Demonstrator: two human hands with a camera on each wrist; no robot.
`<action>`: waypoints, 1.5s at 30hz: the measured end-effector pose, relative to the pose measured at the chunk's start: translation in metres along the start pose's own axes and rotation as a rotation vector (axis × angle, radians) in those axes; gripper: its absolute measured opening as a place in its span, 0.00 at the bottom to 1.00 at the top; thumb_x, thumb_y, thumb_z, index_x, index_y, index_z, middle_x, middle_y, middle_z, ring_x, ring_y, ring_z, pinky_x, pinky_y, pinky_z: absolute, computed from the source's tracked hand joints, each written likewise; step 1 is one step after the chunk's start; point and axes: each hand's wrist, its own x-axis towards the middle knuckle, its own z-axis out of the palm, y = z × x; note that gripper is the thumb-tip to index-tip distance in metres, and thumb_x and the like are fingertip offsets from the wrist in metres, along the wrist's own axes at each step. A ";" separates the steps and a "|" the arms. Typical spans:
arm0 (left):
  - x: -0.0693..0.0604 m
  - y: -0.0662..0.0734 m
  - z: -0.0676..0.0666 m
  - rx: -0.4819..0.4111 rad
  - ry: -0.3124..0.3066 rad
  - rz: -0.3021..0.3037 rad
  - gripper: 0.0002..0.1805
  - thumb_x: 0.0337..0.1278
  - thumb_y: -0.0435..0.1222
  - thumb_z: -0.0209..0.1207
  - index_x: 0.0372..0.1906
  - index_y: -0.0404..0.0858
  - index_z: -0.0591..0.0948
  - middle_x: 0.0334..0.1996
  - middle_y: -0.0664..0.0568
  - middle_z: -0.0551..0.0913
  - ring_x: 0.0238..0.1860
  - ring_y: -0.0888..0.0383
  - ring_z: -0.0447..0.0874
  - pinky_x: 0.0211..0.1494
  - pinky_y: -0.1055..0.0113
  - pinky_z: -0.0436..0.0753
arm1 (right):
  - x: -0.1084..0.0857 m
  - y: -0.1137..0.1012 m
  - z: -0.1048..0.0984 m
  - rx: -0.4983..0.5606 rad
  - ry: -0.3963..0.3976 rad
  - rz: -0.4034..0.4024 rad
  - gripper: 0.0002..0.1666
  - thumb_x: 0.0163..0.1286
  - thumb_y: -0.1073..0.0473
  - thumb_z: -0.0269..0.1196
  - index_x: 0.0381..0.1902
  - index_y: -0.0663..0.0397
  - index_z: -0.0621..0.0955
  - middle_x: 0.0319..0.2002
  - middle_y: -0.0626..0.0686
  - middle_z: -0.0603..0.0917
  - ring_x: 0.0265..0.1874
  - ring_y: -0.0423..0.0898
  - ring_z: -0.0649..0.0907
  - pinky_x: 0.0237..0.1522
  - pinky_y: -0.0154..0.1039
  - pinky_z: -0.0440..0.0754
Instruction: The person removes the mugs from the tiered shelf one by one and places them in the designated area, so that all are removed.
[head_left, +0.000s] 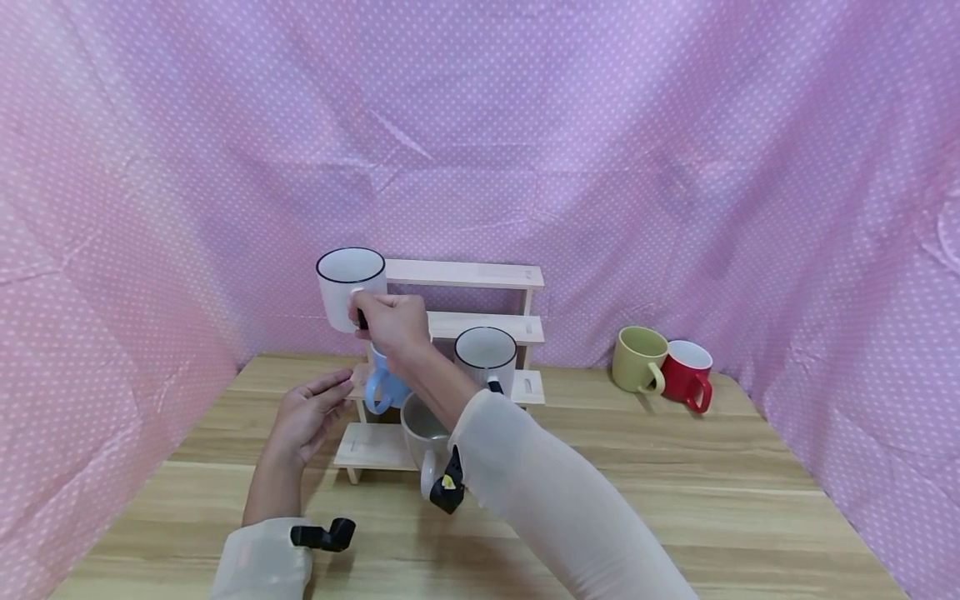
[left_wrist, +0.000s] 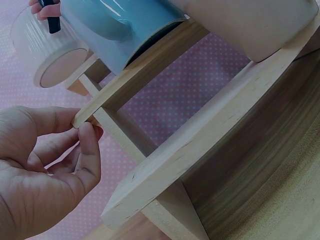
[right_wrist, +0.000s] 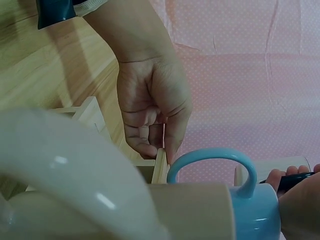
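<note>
My right hand (head_left: 397,327) grips the black handle of a white mug (head_left: 336,302) with a black rim. That mug is upright at the left end of the stepped wooden shelf (head_left: 465,274), partly covering its upper boards; whether it touches them I cannot tell. With thumb and fingers, my left hand (left_wrist: 55,165) pinches the left end of a lower shelf board (left_wrist: 145,65). On that board stand a light blue mug (head_left: 380,385) and a second black-rimmed white mug (head_left: 486,354). A pale mug (head_left: 422,427) sits on the bottom step, partly behind my right forearm.
A yellow-green mug (head_left: 633,358) and a red mug (head_left: 681,375) stand side by side at the right rear of the wooden table (head_left: 712,483). Pink dotted cloth (head_left: 637,167) hangs behind and along both sides. My right forearm crosses in front of the shelf.
</note>
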 end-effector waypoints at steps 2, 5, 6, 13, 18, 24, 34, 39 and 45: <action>0.000 0.001 0.000 0.004 0.000 0.000 0.11 0.69 0.28 0.63 0.52 0.37 0.87 0.44 0.59 0.87 0.38 0.65 0.83 0.46 0.75 0.86 | 0.001 0.001 0.000 0.019 -0.003 -0.016 0.14 0.67 0.62 0.65 0.25 0.68 0.87 0.27 0.49 0.85 0.36 0.43 0.84 0.39 0.37 0.90; 0.000 0.001 -0.001 0.010 0.005 -0.005 0.11 0.69 0.29 0.63 0.53 0.36 0.87 0.44 0.59 0.87 0.37 0.65 0.83 0.45 0.75 0.86 | 0.002 0.002 -0.002 0.030 -0.020 -0.034 0.14 0.67 0.63 0.65 0.25 0.69 0.87 0.28 0.49 0.85 0.37 0.43 0.84 0.39 0.37 0.90; 0.000 0.002 -0.001 0.012 0.005 -0.008 0.12 0.69 0.29 0.63 0.54 0.35 0.86 0.44 0.59 0.87 0.37 0.65 0.83 0.45 0.75 0.86 | 0.002 0.001 -0.003 0.028 -0.027 -0.040 0.14 0.67 0.63 0.65 0.25 0.69 0.87 0.29 0.48 0.85 0.37 0.43 0.84 0.40 0.37 0.89; 0.001 0.005 -0.001 0.028 0.017 -0.019 0.15 0.69 0.30 0.63 0.58 0.32 0.84 0.45 0.58 0.86 0.37 0.64 0.83 0.46 0.75 0.86 | 0.000 -0.008 -0.012 -0.003 -0.068 -0.129 0.17 0.69 0.60 0.64 0.25 0.69 0.85 0.27 0.48 0.83 0.34 0.42 0.83 0.40 0.36 0.89; 0.003 0.006 -0.002 0.038 0.021 -0.031 0.19 0.69 0.31 0.64 0.61 0.30 0.81 0.45 0.57 0.85 0.38 0.64 0.83 0.46 0.75 0.86 | 0.000 -0.017 -0.019 0.032 -0.065 -0.146 0.15 0.67 0.64 0.63 0.25 0.71 0.84 0.24 0.49 0.81 0.30 0.42 0.81 0.38 0.35 0.88; 0.005 0.006 -0.003 0.043 0.022 -0.050 0.21 0.69 0.32 0.64 0.63 0.31 0.79 0.46 0.58 0.85 0.38 0.64 0.82 0.48 0.75 0.86 | 0.001 -0.030 -0.035 0.045 -0.037 -0.122 0.14 0.67 0.64 0.63 0.24 0.69 0.84 0.25 0.52 0.81 0.32 0.43 0.80 0.35 0.33 0.87; 0.009 0.008 -0.004 0.041 0.034 -0.069 0.16 0.68 0.32 0.65 0.58 0.36 0.84 0.42 0.58 0.85 0.38 0.65 0.83 0.48 0.76 0.85 | 0.006 -0.042 -0.071 0.014 0.009 -0.145 0.15 0.68 0.61 0.64 0.24 0.65 0.84 0.30 0.53 0.82 0.36 0.45 0.81 0.38 0.33 0.86; 0.009 0.009 -0.004 0.045 0.029 -0.069 0.19 0.69 0.31 0.64 0.61 0.34 0.82 0.43 0.59 0.85 0.39 0.65 0.83 0.48 0.76 0.85 | 0.010 -0.046 -0.091 0.004 0.040 -0.126 0.14 0.68 0.60 0.64 0.22 0.61 0.85 0.32 0.52 0.83 0.39 0.46 0.81 0.38 0.34 0.86; 0.011 0.009 -0.005 0.051 0.015 -0.061 0.20 0.69 0.32 0.64 0.63 0.32 0.80 0.43 0.59 0.85 0.40 0.65 0.83 0.48 0.76 0.85 | 0.016 -0.053 -0.116 0.023 0.086 -0.155 0.16 0.69 0.61 0.64 0.22 0.62 0.85 0.30 0.54 0.83 0.38 0.46 0.81 0.39 0.38 0.85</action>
